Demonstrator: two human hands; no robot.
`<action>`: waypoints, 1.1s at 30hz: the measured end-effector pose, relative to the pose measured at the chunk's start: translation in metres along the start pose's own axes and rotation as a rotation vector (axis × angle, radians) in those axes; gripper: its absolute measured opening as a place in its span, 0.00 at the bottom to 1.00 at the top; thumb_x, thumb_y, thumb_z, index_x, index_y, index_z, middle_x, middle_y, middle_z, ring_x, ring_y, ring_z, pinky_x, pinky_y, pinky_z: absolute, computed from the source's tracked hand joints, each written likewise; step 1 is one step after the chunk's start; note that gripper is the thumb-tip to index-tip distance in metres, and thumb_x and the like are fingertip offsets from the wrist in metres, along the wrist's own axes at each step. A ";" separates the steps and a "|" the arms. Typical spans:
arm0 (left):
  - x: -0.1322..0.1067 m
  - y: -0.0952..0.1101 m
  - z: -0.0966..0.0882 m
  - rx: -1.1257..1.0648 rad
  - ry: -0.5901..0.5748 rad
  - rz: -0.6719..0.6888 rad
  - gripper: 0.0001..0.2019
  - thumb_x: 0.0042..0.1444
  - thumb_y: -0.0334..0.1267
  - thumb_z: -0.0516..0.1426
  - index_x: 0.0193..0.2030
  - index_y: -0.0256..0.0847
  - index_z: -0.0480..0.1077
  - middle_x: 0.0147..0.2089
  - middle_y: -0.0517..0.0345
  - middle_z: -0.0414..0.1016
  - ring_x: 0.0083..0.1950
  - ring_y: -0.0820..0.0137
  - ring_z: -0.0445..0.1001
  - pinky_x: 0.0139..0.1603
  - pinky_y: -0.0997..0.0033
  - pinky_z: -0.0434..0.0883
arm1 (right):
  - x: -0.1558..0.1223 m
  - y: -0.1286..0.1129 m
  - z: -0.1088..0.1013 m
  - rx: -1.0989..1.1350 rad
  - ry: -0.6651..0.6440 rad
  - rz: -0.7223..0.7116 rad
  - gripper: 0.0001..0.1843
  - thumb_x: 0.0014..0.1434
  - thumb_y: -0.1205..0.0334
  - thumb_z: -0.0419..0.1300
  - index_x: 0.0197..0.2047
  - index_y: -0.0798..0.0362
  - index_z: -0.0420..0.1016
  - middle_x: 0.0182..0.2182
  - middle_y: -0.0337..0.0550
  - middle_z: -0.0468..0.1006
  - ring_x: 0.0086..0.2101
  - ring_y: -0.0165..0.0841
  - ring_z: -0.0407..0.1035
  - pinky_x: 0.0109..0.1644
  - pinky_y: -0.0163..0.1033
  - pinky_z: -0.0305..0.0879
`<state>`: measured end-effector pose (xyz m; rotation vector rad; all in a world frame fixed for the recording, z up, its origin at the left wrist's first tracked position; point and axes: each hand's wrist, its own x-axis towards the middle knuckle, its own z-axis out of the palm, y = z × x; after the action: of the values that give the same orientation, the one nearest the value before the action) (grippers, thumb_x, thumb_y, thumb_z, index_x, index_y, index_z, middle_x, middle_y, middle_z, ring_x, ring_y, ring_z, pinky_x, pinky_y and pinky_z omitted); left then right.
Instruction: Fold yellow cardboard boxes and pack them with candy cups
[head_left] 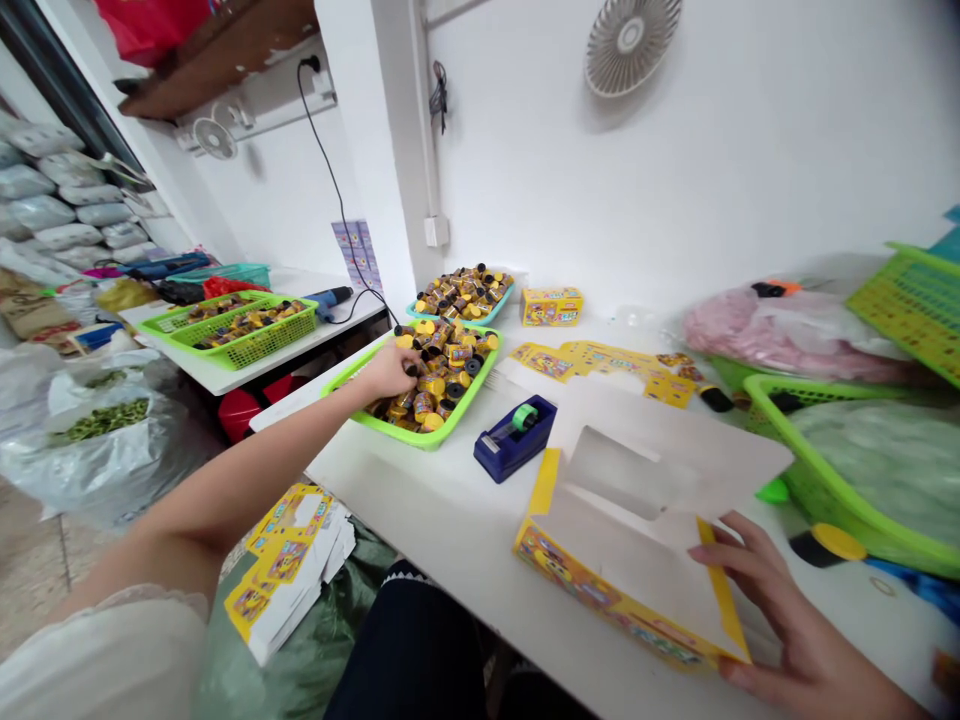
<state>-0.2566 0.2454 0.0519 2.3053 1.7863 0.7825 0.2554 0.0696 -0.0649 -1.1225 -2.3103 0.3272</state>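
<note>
A light-green basket holds many small yellow-and-brown jars with black or yellow lids. My left hand reaches into this pile from the left, its fingers curled round a small black-lidded jar and partly hidden among the others. On the table's front right stands an open yellow cardboard box, its white lid flap with a window cut-out raised. Nothing shows inside the part I can see. My right hand grips the box's right end, thumb low and fingers over the upper edge.
A blue tape dispenser sits between basket and box. Behind are a teal tray of jars, a closed yellow box and flat yellow cartons. A green basket stands right; folded cartons lie below the table's left edge.
</note>
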 end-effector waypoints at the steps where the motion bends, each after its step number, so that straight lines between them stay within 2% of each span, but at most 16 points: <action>1: 0.002 0.001 -0.006 -0.020 0.056 -0.028 0.10 0.36 0.35 0.57 0.30 0.38 0.72 0.30 0.56 0.70 0.41 0.60 0.69 0.47 0.62 0.69 | 0.001 -0.003 -0.002 0.003 -0.007 0.003 0.41 0.48 0.47 0.65 0.62 0.31 0.51 0.65 0.53 0.48 0.62 0.66 0.55 0.54 0.66 0.65; 3: 0.006 0.004 -0.021 -0.075 0.149 -0.078 0.09 0.37 0.38 0.57 0.28 0.38 0.70 0.27 0.58 0.66 0.38 0.62 0.68 0.45 0.61 0.69 | 0.002 -0.006 -0.004 0.005 -0.019 0.011 0.41 0.47 0.48 0.66 0.61 0.31 0.52 0.64 0.53 0.49 0.63 0.66 0.55 0.55 0.66 0.64; 5: 0.006 0.011 -0.035 -0.160 0.182 -0.103 0.09 0.37 0.39 0.57 0.26 0.38 0.67 0.26 0.59 0.64 0.35 0.64 0.68 0.41 0.63 0.70 | 0.001 -0.007 -0.004 0.013 -0.024 0.017 0.41 0.46 0.48 0.67 0.61 0.32 0.54 0.64 0.53 0.49 0.63 0.66 0.53 0.56 0.67 0.63; 8: -0.005 0.033 -0.051 -0.324 0.153 -0.086 0.10 0.37 0.42 0.56 0.26 0.40 0.61 0.32 0.56 0.68 0.37 0.64 0.71 0.35 0.64 0.72 | -0.002 -0.004 -0.002 0.049 -0.025 0.040 0.41 0.46 0.48 0.68 0.61 0.33 0.55 0.65 0.52 0.47 0.65 0.65 0.50 0.58 0.67 0.61; 10: -0.020 0.059 -0.055 -0.474 0.076 -0.044 0.13 0.37 0.43 0.57 0.26 0.41 0.58 0.39 0.53 0.70 0.41 0.61 0.73 0.34 0.62 0.74 | -0.002 -0.003 0.000 0.079 -0.029 0.062 0.41 0.45 0.49 0.69 0.61 0.35 0.58 0.66 0.52 0.47 0.65 0.64 0.48 0.60 0.65 0.60; 12: -0.038 0.093 -0.053 -0.725 -0.125 0.016 0.14 0.34 0.41 0.60 0.24 0.41 0.58 0.43 0.52 0.70 0.47 0.55 0.74 0.35 0.58 0.75 | -0.001 -0.004 0.000 0.110 -0.030 0.070 0.41 0.44 0.48 0.70 0.60 0.38 0.61 0.66 0.53 0.47 0.65 0.63 0.48 0.61 0.65 0.59; 14: -0.055 0.133 -0.046 -0.971 -0.451 0.099 0.14 0.34 0.36 0.63 0.22 0.40 0.60 0.46 0.50 0.70 0.49 0.51 0.74 0.35 0.57 0.75 | 0.001 -0.008 -0.001 0.136 -0.022 0.071 0.40 0.43 0.47 0.71 0.59 0.40 0.64 0.66 0.53 0.47 0.66 0.63 0.47 0.61 0.66 0.58; 16: -0.066 0.174 -0.033 -1.027 -0.738 0.215 0.10 0.39 0.33 0.62 0.23 0.40 0.63 0.47 0.50 0.70 0.50 0.53 0.74 0.37 0.59 0.75 | 0.004 -0.013 -0.004 0.160 -0.016 0.069 0.39 0.44 0.47 0.71 0.59 0.41 0.65 0.66 0.52 0.47 0.66 0.61 0.46 0.62 0.65 0.56; 17: -0.070 0.194 -0.025 -0.986 -0.857 0.300 0.08 0.41 0.32 0.61 0.24 0.41 0.64 0.46 0.51 0.70 0.51 0.55 0.73 0.40 0.61 0.75 | 0.006 -0.015 -0.005 0.171 -0.018 0.070 0.39 0.44 0.47 0.71 0.59 0.42 0.65 0.66 0.52 0.47 0.67 0.60 0.45 0.63 0.64 0.55; 19: -0.073 0.227 -0.004 -0.804 -0.991 0.487 0.06 0.44 0.31 0.59 0.26 0.42 0.65 0.40 0.54 0.69 0.50 0.59 0.72 0.45 0.63 0.73 | 0.008 -0.021 -0.008 0.193 -0.035 0.072 0.39 0.44 0.48 0.71 0.58 0.44 0.66 0.66 0.52 0.47 0.67 0.58 0.44 0.65 0.62 0.53; 21: -0.073 0.249 0.020 -0.576 -1.002 0.584 0.06 0.43 0.32 0.60 0.29 0.43 0.67 0.36 0.58 0.68 0.43 0.63 0.71 0.43 0.65 0.71 | 0.009 -0.025 -0.011 0.210 -0.057 0.074 0.39 0.44 0.47 0.71 0.58 0.45 0.65 0.66 0.52 0.46 0.68 0.56 0.42 0.65 0.60 0.53; 22: -0.073 0.257 0.034 -0.480 -1.001 0.583 0.07 0.42 0.33 0.60 0.31 0.43 0.68 0.35 0.59 0.67 0.40 0.65 0.70 0.40 0.66 0.70 | 0.010 -0.027 -0.013 0.217 -0.067 0.072 0.39 0.44 0.47 0.71 0.58 0.45 0.65 0.66 0.53 0.46 0.68 0.56 0.42 0.65 0.60 0.53; 25: -0.071 0.265 0.070 -0.298 -1.082 0.464 0.12 0.41 0.34 0.60 0.36 0.44 0.70 0.34 0.61 0.68 0.35 0.67 0.69 0.32 0.71 0.66 | 0.011 -0.033 -0.016 0.244 -0.079 0.031 0.38 0.45 0.46 0.70 0.57 0.45 0.64 0.65 0.53 0.48 0.67 0.54 0.44 0.66 0.59 0.52; 27: -0.070 0.265 0.085 -0.222 -1.143 0.411 0.15 0.40 0.34 0.60 0.39 0.43 0.71 0.35 0.61 0.69 0.36 0.66 0.70 0.31 0.72 0.65 | 0.012 -0.036 -0.018 0.266 -0.076 -0.013 0.36 0.46 0.48 0.70 0.57 0.45 0.64 0.64 0.51 0.49 0.67 0.52 0.46 0.66 0.58 0.52; 30: -0.071 0.263 0.091 -0.135 -1.140 0.413 0.20 0.41 0.37 0.61 0.45 0.44 0.71 0.38 0.58 0.71 0.38 0.64 0.72 0.32 0.71 0.67 | 0.014 -0.039 -0.019 0.288 -0.077 -0.058 0.36 0.47 0.50 0.70 0.57 0.43 0.62 0.65 0.49 0.47 0.66 0.50 0.46 0.66 0.57 0.52; 33: -0.076 0.265 0.083 0.020 -1.064 0.458 0.25 0.44 0.45 0.61 0.51 0.47 0.69 0.43 0.58 0.75 0.40 0.63 0.75 0.34 0.71 0.68 | 0.014 -0.039 -0.019 0.313 -0.090 -0.081 0.38 0.47 0.52 0.71 0.58 0.41 0.60 0.65 0.48 0.46 0.66 0.49 0.47 0.66 0.56 0.52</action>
<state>-0.0008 0.1144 0.0612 2.3966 0.8045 -0.4255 0.2339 0.0560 -0.0267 -0.8725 -2.2730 0.6930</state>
